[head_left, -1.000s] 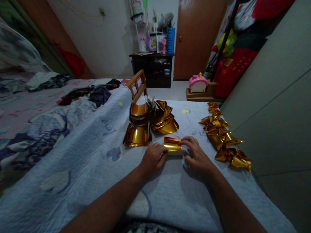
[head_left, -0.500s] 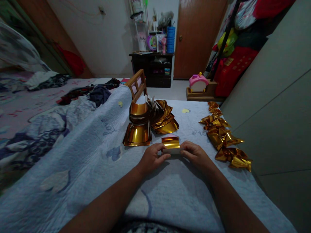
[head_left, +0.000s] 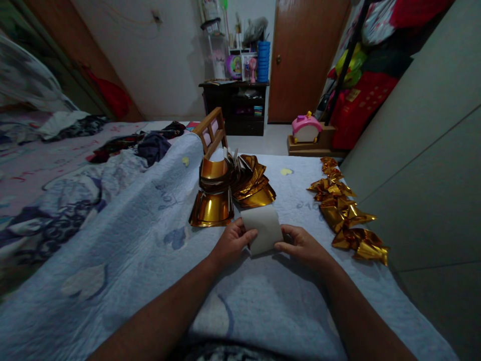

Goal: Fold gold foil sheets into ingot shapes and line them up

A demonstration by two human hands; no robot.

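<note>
Over the light-blue bedspread (head_left: 278, 306), the left hand (head_left: 230, 243) pinches a paper sheet (head_left: 263, 230) (pale face showing!) by one side, the right hand (head_left: 303, 246) grips the opposite side; gold sheets (head_left: 213, 206) sit piled just beyond, folded gold pieces (head_left: 345, 213) line the right.

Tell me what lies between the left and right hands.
In the head view, a pale grey, squarish paper sheet, pinched by the left hand and right hand.

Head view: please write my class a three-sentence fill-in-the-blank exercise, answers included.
The left hand holds the left side of the paper, and the right hand its ____ side.
The twisted foil pieces on the cloth are coloured ____.
The ridged cylinder on the dark cabinet is ____.
Missing words: right; gold; blue.
</note>
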